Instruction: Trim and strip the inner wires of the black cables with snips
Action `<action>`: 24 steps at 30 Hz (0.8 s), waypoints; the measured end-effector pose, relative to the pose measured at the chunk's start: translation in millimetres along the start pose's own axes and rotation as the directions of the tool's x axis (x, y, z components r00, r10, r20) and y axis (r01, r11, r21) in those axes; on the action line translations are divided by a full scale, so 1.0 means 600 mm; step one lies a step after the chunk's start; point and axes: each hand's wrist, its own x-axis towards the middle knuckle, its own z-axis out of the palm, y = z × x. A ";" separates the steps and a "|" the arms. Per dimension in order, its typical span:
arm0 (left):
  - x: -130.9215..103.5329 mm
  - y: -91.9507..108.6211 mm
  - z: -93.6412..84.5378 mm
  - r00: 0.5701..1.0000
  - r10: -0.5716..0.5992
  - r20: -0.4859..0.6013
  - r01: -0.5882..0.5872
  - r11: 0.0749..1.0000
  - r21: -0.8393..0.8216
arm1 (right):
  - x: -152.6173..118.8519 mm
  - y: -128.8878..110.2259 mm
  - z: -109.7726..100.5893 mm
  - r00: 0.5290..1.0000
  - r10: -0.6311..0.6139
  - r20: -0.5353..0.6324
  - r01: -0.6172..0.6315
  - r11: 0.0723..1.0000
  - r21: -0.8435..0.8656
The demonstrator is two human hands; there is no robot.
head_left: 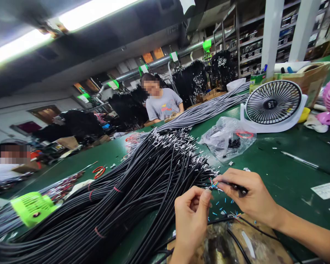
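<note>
My left hand [191,220] pinches the end of a cable between thumb and forefinger. From that end, thin coloured wires [214,185] in blue, red and yellow fan out toward my right hand. My right hand [249,194] is closed around a small black tool [241,190], its fingertips touching the wires; the tool's working end is hidden. Just below my hands lies a worn brown board [253,238], crossed by a black cable [238,245]. Blue insulation scraps [215,213] are scattered between my hands. Left of them spreads a big bundle of black cables [121,198] with stripped white ends.
A white desk fan [273,104] and a clear plastic bag [228,137] stand beyond my right hand. A pen [299,159] lies on the green table [280,183]. Red-handled scissors [99,171] and a green fan [33,208] are at left. A person [163,102] sits across.
</note>
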 end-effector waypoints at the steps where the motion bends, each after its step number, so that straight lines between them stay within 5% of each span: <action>1: 0.000 0.000 0.000 1.000 0.016 -0.011 -0.016 1.000 0.015 | 0.000 -0.001 0.001 0.999 0.034 -0.001 -0.034 0.999 -0.003; 6: -0.002 0.002 0.001 0.998 0.055 -0.037 -0.054 0.998 0.026 | -0.001 -0.001 0.008 0.946 0.318 0.056 -0.322 0.943 0.085; 10: -0.003 0.004 0.001 1.000 0.024 -0.015 -0.025 0.999 -0.038 | -0.002 0.004 0.012 0.902 0.399 0.162 -0.425 0.886 0.184; 14: -0.002 0.006 0.000 1.000 0.010 0.001 -0.010 0.997 -0.071 | -0.001 0.000 0.011 0.917 0.381 0.119 -0.395 0.906 0.148; 20: -0.003 0.002 0.006 0.999 0.048 -0.025 -0.048 0.999 0.000 | -0.008 -0.003 0.015 0.993 0.120 0.011 -0.120 0.993 -0.018; 24: -0.003 -0.003 0.008 0.992 0.097 -0.084 -0.091 0.993 0.072 | -0.010 -0.003 0.017 0.997 0.078 -0.005 -0.078 0.993 -0.087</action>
